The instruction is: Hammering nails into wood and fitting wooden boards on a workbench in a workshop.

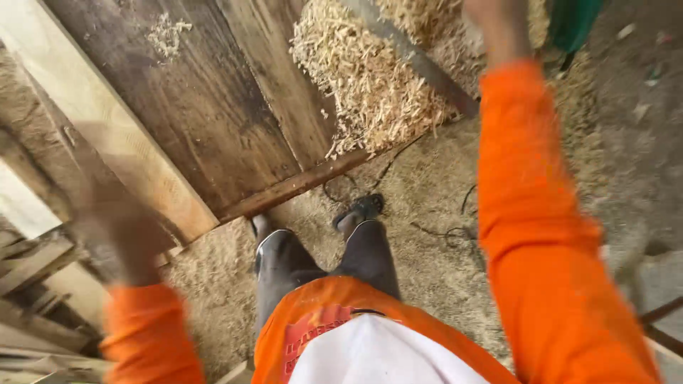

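The dark-board bench top (213, 107) fills the upper left, and the sawdust floor (427, 242) spreads below its near edge. A long pale plank (107, 121) lies along the bench's left side, its near end overhanging the near left corner. It is clean and light-coloured with straight edges, and looks fresh-sawn.

A heap of wood shavings (363, 85) sits at the bench's far right corner, crossed by a dark flat bar (416, 57).

The left hand (124, 238) is by the plank's near end, too blurred to tell whether it grips or is open. The right hand (491, 18) is raised by the bar and cut off by the frame, so its state cannot be told either.

I judge the step as handling the plank. A firm hold on its near end would come first.
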